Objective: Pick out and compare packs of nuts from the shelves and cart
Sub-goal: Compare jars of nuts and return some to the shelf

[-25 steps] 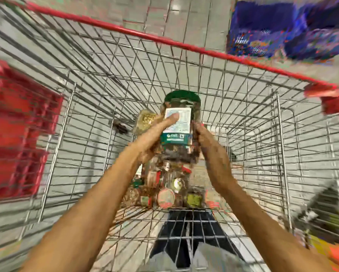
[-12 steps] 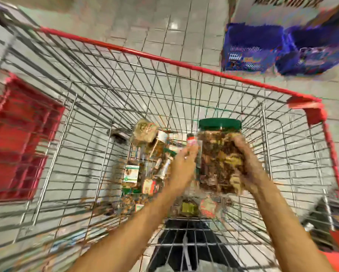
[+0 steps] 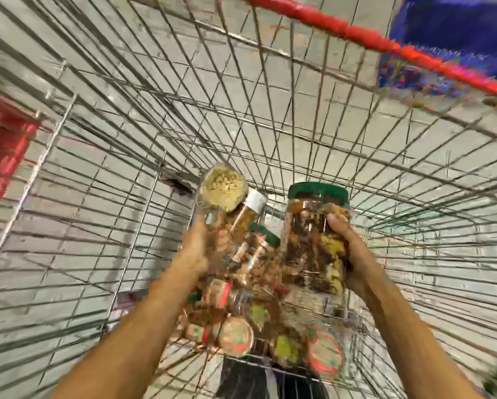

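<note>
Jar of mixed nuts (image 3: pixel 313 246), clear, with green lid (image 3: pixel 317 192): upright, held over the heap in the cart. The right hand (image 3: pixel 353 263) is wrapped round its right side, one digit laid across the front.

Left hand (image 3: pixel 194 249): just left of that jar, against the heap; too blurred to say whether its fingers grip anything.

Heap of jars (image 3: pixel 241 312): between and below both hands (labels unreadable).

Jar of pale nuts (image 3: pixel 224 190): just beyond the left hand, base towards the camera; a white-capped jar (image 3: pixel 254 201) lies beside it.

Wire cart (image 3: pixel 270 116), red rim (image 3: pixel 322 17): all round both hands.

Blue baskets (image 3: pixel 457 30): beyond the right hand, outside the cart.
</note>
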Motion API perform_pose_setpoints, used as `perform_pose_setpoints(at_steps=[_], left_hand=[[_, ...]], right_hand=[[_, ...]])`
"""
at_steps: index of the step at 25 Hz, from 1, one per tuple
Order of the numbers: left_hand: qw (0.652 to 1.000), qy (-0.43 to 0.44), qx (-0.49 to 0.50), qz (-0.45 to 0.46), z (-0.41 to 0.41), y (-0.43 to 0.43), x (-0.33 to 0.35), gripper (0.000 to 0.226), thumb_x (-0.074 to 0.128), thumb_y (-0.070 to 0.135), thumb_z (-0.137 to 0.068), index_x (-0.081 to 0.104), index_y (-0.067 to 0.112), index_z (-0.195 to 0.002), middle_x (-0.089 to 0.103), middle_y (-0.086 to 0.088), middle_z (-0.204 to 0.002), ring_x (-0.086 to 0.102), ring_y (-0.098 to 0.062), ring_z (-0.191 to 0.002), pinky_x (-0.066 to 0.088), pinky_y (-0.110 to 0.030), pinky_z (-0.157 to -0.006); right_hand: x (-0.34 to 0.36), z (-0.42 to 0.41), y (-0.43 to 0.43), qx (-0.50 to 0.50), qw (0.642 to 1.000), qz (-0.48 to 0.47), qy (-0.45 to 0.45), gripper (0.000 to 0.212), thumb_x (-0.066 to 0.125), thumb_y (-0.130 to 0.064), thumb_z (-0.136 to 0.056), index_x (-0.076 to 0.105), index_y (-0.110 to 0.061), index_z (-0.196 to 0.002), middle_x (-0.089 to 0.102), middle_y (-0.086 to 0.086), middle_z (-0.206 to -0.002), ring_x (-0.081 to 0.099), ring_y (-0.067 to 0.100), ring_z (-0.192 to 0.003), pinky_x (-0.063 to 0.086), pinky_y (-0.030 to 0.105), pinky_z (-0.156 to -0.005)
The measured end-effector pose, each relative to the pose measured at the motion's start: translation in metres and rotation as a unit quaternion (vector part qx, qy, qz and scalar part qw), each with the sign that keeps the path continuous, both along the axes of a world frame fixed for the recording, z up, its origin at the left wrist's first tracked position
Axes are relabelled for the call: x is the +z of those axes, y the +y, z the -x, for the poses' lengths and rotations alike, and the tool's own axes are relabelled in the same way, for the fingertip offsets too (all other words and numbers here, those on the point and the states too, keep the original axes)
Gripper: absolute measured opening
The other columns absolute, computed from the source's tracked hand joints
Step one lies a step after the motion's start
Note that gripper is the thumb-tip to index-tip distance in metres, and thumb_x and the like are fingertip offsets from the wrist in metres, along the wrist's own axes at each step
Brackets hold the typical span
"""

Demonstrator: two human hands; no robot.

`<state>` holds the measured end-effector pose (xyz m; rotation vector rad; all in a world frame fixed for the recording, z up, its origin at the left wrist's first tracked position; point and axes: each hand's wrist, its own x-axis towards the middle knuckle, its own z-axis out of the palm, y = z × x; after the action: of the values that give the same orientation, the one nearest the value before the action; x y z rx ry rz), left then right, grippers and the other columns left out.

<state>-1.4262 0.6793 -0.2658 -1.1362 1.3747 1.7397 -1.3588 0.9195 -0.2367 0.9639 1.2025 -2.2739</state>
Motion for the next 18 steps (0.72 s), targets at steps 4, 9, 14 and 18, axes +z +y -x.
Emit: perform_pose_setpoints(at_steps=[4,9,14,18], left_hand=[[0.993,-0.072,0.091,-0.002,0.063,-0.051,-0.090,0.075,0.051,0.050,-0.087,0.036,-0.007,-0.134,0.042,-0.030,-0.136,0.039,-0.041,-0.129,0.007,-0.028,-0.117],[0.967,-0.089,0.104,-0.214,0.113,-0.033,-0.131,0.079,0.032,0.072,-0.085,0.044,0.015,-0.138,0.040,-0.017,-0.145,0.040,-0.043,-0.127,0.031,-0.068,-0.093],[0.989,0.058,0.065,-0.121,0.093,-0.018,-0.133,0.062,0.064,0.039,-0.084,0.045,0.012,-0.136,0.038,-0.017,-0.146,0.045,-0.036,-0.121,0.037,-0.054,-0.097],[0.978,0.051,0.121,-0.162,0.081,0.001,-0.137,0.058,0.058,0.042,-0.086,0.042,0.023,-0.138,0.036,-0.012,-0.147,0.041,-0.037,-0.127,0.038,-0.061,-0.098]], right_hand=[[-0.054,0.017,-0.016,-0.027,0.999,0.026,-0.003,0.026,0.059,-0.036,-0.071,0.077,-0.020,-0.080,0.075,0.004,-0.078,0.071,0.017,-0.066,0.059,0.034,-0.060],[-0.090,0.017,-0.033,-0.026,0.998,0.037,-0.034,0.025,0.060,-0.037,-0.069,0.077,-0.021,-0.078,0.075,0.005,-0.082,0.072,0.018,-0.069,0.059,0.035,-0.059],[-0.097,0.019,-0.042,-0.027,0.998,0.033,-0.042,0.037,0.069,-0.040,-0.061,0.073,-0.016,-0.088,0.075,0.007,-0.085,0.071,0.019,-0.074,0.059,0.038,-0.070],[-0.101,0.023,-0.038,-0.059,0.997,0.025,-0.044,0.039,0.059,-0.040,-0.068,0.071,-0.016,-0.096,0.074,0.007,-0.090,0.070,0.021,-0.079,0.055,0.042,-0.080]])
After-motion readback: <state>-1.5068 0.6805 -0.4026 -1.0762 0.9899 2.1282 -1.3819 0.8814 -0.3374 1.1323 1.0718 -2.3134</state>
